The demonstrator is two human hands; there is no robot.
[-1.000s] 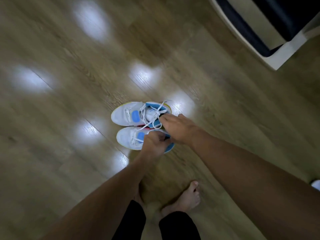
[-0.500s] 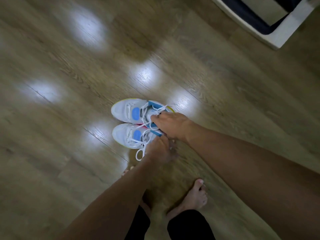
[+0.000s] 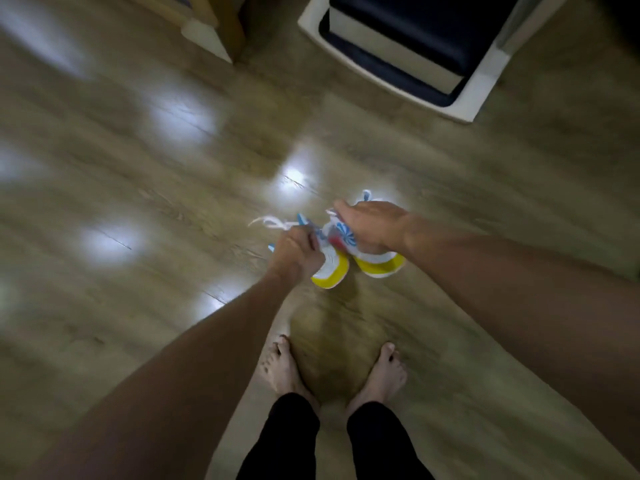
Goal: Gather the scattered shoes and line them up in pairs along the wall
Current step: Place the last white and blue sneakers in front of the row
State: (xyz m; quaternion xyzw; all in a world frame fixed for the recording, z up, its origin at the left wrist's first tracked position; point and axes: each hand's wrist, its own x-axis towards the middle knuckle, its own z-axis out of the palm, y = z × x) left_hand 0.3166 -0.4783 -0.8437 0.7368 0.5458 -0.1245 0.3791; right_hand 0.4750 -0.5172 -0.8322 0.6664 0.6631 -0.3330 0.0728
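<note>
Two white sneakers with blue patches and yellow soles hang in the air above the wooden floor (image 3: 138, 306). My left hand (image 3: 296, 254) grips the left sneaker (image 3: 330, 270), whose white laces trail out to the left. The right sneaker (image 3: 381, 263) is held from above by my right hand (image 3: 372, 225). Both shoes point toes down toward me, yellow soles showing. The frame is motion-blurred and my hands hide most of the uppers.
A white-framed piece of furniture with dark navy panels (image 3: 478, 91) stands on the floor at the upper right. A light wooden furniture corner (image 3: 221, 32) sits at top centre. My bare feet (image 3: 280, 368) stand below the shoes. Ceiling lights reflect off the floor.
The two sneakers were lying side by side on the floor under my hands; now both are lifted off it, one in each hand. The view has swung toward the furniture.
</note>
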